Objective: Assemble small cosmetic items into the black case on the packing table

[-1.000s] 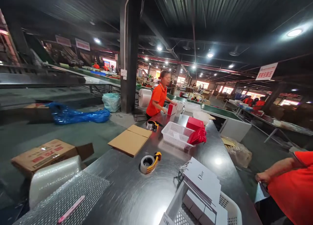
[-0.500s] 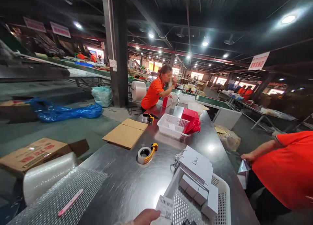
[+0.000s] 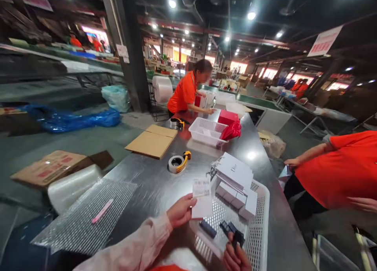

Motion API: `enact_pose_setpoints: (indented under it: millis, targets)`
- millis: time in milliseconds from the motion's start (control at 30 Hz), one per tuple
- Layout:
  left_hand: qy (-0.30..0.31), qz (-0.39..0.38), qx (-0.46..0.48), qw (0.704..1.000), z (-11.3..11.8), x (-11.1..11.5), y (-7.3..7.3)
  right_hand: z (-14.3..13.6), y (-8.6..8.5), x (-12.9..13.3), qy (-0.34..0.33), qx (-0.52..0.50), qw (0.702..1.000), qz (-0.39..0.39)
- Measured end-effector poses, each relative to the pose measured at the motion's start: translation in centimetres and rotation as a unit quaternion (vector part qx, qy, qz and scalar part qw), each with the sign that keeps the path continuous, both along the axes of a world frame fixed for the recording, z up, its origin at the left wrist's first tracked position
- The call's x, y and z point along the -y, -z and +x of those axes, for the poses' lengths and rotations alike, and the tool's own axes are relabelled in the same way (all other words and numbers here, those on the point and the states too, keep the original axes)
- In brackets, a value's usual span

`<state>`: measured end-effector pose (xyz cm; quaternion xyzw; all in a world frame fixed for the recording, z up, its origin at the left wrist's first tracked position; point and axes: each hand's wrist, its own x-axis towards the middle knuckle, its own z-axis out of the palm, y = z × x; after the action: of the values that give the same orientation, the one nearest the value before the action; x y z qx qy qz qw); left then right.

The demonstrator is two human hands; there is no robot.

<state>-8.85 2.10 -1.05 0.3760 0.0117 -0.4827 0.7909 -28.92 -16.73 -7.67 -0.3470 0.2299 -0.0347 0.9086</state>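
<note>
My left hand pinches a white printed slip with a barcode and holds it upright above the steel table. My right hand is closed around a small black item over the front of a white plastic basket; its exact kind is hard to make out. Several dark small pieces lie in the basket near that hand. Behind them in the basket stand white boxes and white Dior paper bags with cord handles.
A yellow tape dispenser and a flat cardboard sheet lie on the table. Bubble wrap with a pink cutter is at the left. Farther off are another white basket, red bags and a co-worker. Another person stands at right.
My left hand has raised the slip and brought it upright. My right hand has come into view at the basket with the black item. The far co-worker's raised hand has come down to the table.
</note>
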Motion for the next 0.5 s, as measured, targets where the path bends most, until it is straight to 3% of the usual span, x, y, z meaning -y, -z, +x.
enact_pose_setpoints:
  millis: [167, 500]
  targets:
    - [0.011, 0.048, 0.020, 0.999, 1.3, -1.7, -2.0, 0.1, 1.0, 0.0, -0.030, 0.062, 0.993, 0.092]
    - [-0.012, 0.061, 0.031, 0.998, 1.6, -3.2, -4.2, 0.6, -0.2, -0.3, -0.057, 0.115, 0.985, 0.119]
